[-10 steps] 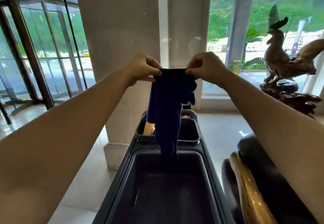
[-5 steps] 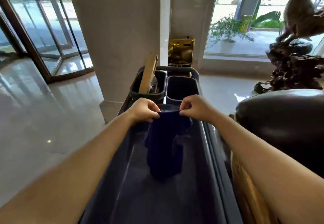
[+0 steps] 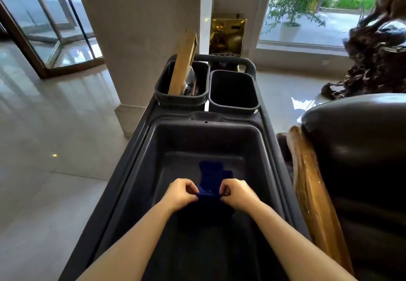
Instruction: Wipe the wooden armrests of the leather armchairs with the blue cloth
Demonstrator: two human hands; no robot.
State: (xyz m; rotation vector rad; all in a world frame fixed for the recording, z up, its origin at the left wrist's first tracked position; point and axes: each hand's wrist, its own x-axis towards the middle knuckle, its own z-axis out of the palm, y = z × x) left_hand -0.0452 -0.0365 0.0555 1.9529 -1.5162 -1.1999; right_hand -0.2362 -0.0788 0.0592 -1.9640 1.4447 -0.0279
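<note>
My left hand and my right hand both pinch the top edge of the dark blue cloth, low inside the large grey tub of the cleaning cart. The cloth lies partly on the tub's floor, its far part spread ahead of my fingers. To the right stands a dark leather armchair; its glossy wooden armrest runs alongside the cart. Neither hand touches the armrest.
Two small grey bins sit at the cart's far end; the left one holds a wooden board. A stone pillar rises behind the cart. A dark root sculpture stands far right, glass doors far left, glossy floor around.
My hands have lowered the cloth from chest height down into the cart's tub, and my view has tipped downward. The cloth now rests on the tub floor instead of hanging free.
</note>
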